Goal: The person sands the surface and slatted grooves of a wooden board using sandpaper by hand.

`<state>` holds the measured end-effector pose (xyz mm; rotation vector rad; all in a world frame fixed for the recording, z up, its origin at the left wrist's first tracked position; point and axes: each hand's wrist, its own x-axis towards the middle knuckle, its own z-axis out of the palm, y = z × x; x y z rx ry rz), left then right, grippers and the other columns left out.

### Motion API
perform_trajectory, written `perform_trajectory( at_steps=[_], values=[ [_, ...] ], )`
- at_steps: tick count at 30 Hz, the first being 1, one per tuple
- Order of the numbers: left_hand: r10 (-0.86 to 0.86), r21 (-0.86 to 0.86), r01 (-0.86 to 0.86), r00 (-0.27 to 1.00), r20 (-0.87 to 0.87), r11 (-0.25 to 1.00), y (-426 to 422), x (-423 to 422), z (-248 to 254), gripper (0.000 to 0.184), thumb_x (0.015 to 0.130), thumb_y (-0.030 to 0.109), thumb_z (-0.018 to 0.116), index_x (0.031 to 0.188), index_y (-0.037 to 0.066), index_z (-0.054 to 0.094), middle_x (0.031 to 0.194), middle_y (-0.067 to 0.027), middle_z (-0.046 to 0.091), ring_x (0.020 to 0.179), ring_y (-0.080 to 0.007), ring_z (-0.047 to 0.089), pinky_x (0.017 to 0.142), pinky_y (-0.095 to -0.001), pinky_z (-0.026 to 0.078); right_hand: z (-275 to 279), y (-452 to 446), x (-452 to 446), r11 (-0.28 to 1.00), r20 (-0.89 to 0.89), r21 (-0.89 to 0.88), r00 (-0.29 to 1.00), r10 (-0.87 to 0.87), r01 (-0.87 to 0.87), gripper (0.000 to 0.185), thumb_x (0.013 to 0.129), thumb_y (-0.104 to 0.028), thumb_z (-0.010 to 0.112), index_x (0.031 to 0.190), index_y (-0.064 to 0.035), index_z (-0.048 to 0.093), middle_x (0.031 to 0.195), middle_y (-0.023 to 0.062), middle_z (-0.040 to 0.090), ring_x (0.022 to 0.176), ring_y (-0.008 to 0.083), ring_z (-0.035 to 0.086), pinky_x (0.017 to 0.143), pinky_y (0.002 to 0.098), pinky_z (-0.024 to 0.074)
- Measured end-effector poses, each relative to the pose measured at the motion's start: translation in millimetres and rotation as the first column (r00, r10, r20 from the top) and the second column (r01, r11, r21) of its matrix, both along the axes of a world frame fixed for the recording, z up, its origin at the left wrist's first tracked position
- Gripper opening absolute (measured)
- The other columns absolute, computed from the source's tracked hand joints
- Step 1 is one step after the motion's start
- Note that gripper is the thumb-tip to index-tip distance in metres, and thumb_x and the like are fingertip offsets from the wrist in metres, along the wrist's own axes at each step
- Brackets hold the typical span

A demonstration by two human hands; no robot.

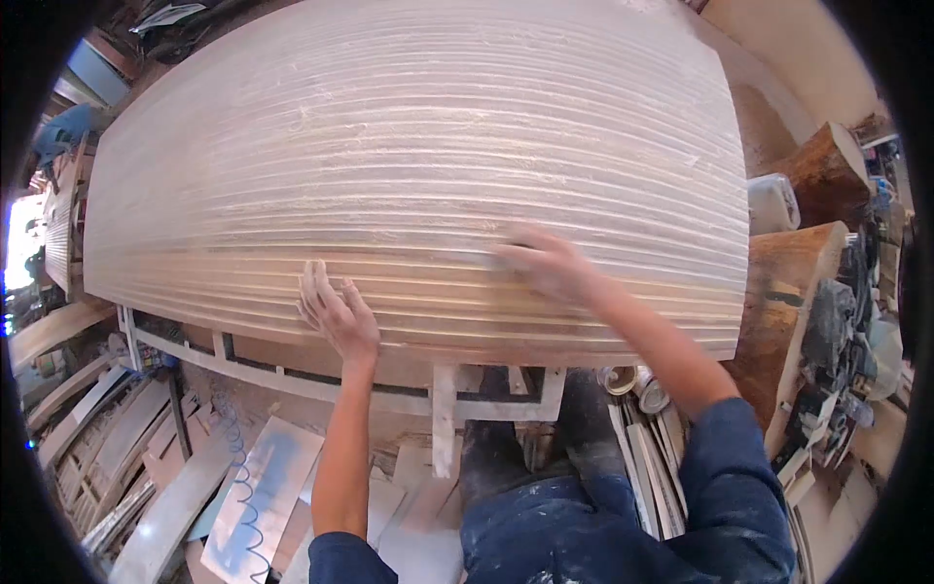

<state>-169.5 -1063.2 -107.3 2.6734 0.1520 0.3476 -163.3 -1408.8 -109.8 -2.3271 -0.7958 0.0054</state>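
Note:
A large wooden panel [418,146] with many parallel grooves, coated in pale dust, lies across a frame. My left hand [336,310] rests near the panel's front edge, fingers apart and pointing away, holding nothing. Further right, my right hand [547,261] is on the grooved surface, blurred by motion. Its fingertips are smeared, and whether something is under them I cannot make out. Yellower wood shows in the grooves around both hands than farther back.
A pale support frame [443,399] stands under the panel. Boards [263,496] and a coiled blue hose [243,487] lie at the lower left. Thick wood slabs [793,292] stand at the right, beside a white container [773,202]. Open cans [652,394] sit below the front edge.

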Motion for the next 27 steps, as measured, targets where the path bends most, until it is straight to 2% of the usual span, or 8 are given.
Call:
perform_trajectory(
  at_steps=[5,8,10,13,17,22,25,27],
  values=[
    [-0.012,0.213,0.030,0.996,-0.085,0.977,-8.5,6.5,12.0,0.053,0.108,0.037,0.044,0.153,0.010,0.044,0.161,-0.0127,0.038,0.152,-0.0364,0.026,0.124,-0.0584,0.013,33.4,-55.3,-28.5,0.994,-0.084,-0.051,0.991,-0.103,0.099,0.041,0.081,-0.003,0.072,0.121,-0.0105,0.072,0.115,0.0141,0.070,0.105,0.0334,0.068,0.093,0.0444,0.0565],
    [-0.029,0.206,0.044,0.996,-0.079,0.977,-4.6,5.4,8.2,0.052,0.107,0.036,0.044,0.152,0.010,0.045,0.162,-0.0100,0.037,0.152,-0.0358,0.025,0.124,-0.0594,0.012,8.1,58.2,21.0,0.999,0.063,0.041,0.998,-0.006,0.003,0.048,0.080,-0.002,0.072,0.128,-0.0069,0.065,0.122,0.0173,0.066,0.114,0.0358,0.064,0.099,0.0442,0.0536],
    [-0.081,0.266,0.095,0.995,-0.064,0.959,3.0,5.0,3.4,0.052,0.107,0.036,0.045,0.153,0.010,0.045,0.163,-0.0105,0.036,0.153,-0.0362,0.025,0.124,-0.0597,0.012,26.1,93.8,41.2,0.999,-0.157,0.018,0.987,0.042,-0.040,0.050,0.081,-0.005,0.073,0.130,-0.0058,0.063,0.127,0.0179,0.064,0.118,0.0361,0.061,0.105,0.0464,0.0497],
    [-0.095,0.245,0.112,0.992,-0.078,0.963,3.4,2.1,4.0,0.052,0.107,0.036,0.045,0.152,0.010,0.046,0.163,-0.0110,0.036,0.152,-0.0373,0.027,0.124,-0.0589,0.013,17.5,8.4,1.7,0.994,0.053,-0.097,0.997,0.059,-0.054,0.045,0.084,-0.006,0.072,0.128,-0.0056,0.065,0.126,0.0177,0.065,0.117,0.0354,0.062,0.104,0.0455,0.0504],
    [-0.037,0.247,0.055,0.996,-0.076,0.967,-4.6,3.1,4.2,0.054,0.107,0.036,0.046,0.155,0.012,0.043,0.165,-0.0108,0.034,0.153,-0.0368,0.025,0.124,-0.0570,0.014,28.3,-150.1,-77.6,0.967,-0.108,-0.150,0.969,-0.224,0.207,0.035,0.088,-0.021,0.073,0.121,-0.0098,0.071,0.121,0.0119,0.069,0.116,0.0303,0.066,0.103,0.0437,0.0526],
    [-0.138,0.325,0.143,0.990,-0.037,0.935,-5.7,4.5,1.8,0.052,0.107,0.035,0.047,0.151,0.008,0.047,0.163,-0.0147,0.036,0.153,-0.0396,0.025,0.125,-0.0578,0.015,-8.7,-14.0,-7.8,0.992,0.189,-0.006,0.974,0.125,-0.126,0.042,0.084,-0.012,0.070,0.126,-0.0054,0.068,0.129,0.0174,0.064,0.122,0.0342,0.059,0.107,0.0445,0.0480],
    [-0.342,0.259,0.340,0.939,-0.040,0.904,-9.4,2.8,4.1,0.051,0.106,0.032,0.048,0.150,0.007,0.048,0.162,-0.0159,0.038,0.152,-0.0387,0.029,0.125,-0.0573,0.016,6.2,89.7,39.6,0.978,0.095,-0.152,0.983,0.157,-0.142,0.018,0.086,-0.012,0.065,0.102,-0.0033,0.066,0.112,0.0148,0.062,0.119,0.0326,0.057,0.105,0.0432,0.0479],
    [-0.458,0.262,0.466,0.884,-0.092,0.845,-28.8,-3.3,17.1,0.050,0.105,0.030,0.050,0.149,0.006,0.049,0.160,-0.0165,0.040,0.151,-0.0376,0.031,0.125,-0.0575,0.017,-1.9,91.7,35.1,1.000,0.129,-0.007,0.992,-0.012,0.013,0.019,0.086,-0.012,0.065,0.103,-0.0034,0.065,0.108,0.0140,0.061,0.114,0.0316,0.058,0.103,0.0416,0.0493]
  ],
)
